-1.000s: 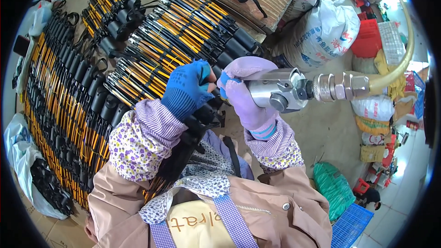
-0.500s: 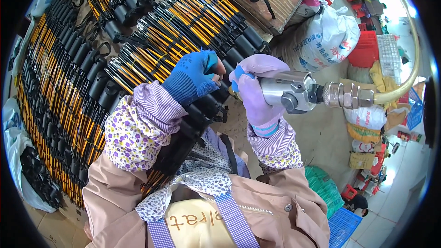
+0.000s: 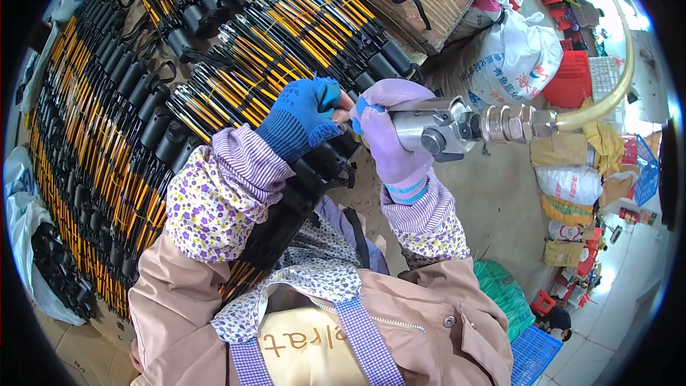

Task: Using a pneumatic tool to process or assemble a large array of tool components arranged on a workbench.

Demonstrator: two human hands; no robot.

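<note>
My right hand (image 3: 389, 129), in a lavender glove with blue finger covers, is wrapped around a silver air screwdriver (image 3: 443, 127) lying sideways, its nose toward the left. My left hand (image 3: 307, 114) wears a blue glove with bare fingertips. Its thumb and fingers are pinched together right at the tool's nose; what they hold is too small or hidden to make out. Under the hands, black-handled folding umbrella frames (image 3: 282, 207) with orange ribs lie across my lap, partly covered by my left forearm.
Bundled umbrella frames (image 3: 271, 50) fill the left and far side. A worn wooden board (image 3: 436, 0) stands at the far edge, beside a stuffed white sack (image 3: 511, 57). The tool's yellowish air hose (image 3: 625, 64) arches up at the right. A blue crate (image 3: 532, 357) sits low right.
My right hand and the air screwdriver have shifted left, closing the gap to my left fingertips. The hose has followed left. My left hand has barely moved.
</note>
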